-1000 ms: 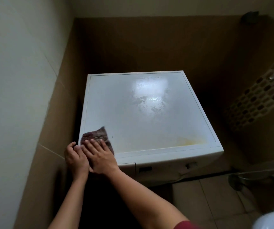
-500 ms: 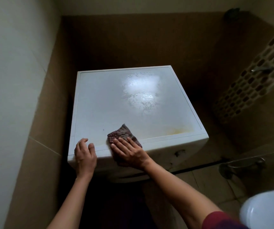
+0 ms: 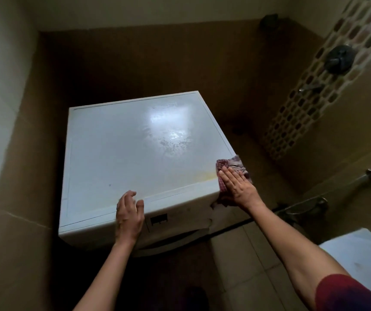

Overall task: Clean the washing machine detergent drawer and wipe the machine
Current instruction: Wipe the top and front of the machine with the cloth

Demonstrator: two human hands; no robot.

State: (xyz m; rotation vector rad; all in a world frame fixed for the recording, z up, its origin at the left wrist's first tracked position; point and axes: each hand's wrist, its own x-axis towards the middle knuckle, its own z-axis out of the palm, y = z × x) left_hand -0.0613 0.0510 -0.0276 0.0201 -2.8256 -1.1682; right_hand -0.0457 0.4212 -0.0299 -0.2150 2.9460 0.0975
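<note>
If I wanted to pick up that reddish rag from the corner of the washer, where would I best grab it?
Probably by the bunched part of the rag lying on the washing machine top, beyond the fingertips of the right hand. Come from above and pinch the raised folds. The rest drapes over the front right corner, pressed flat under the palm, so it offers less to grip.

White washing machine [image 3: 135,153], yellowish stain [image 3: 204,177]; reddish checked cloth [image 3: 234,163]; maroon sleeve [image 3: 346,292].
</note>
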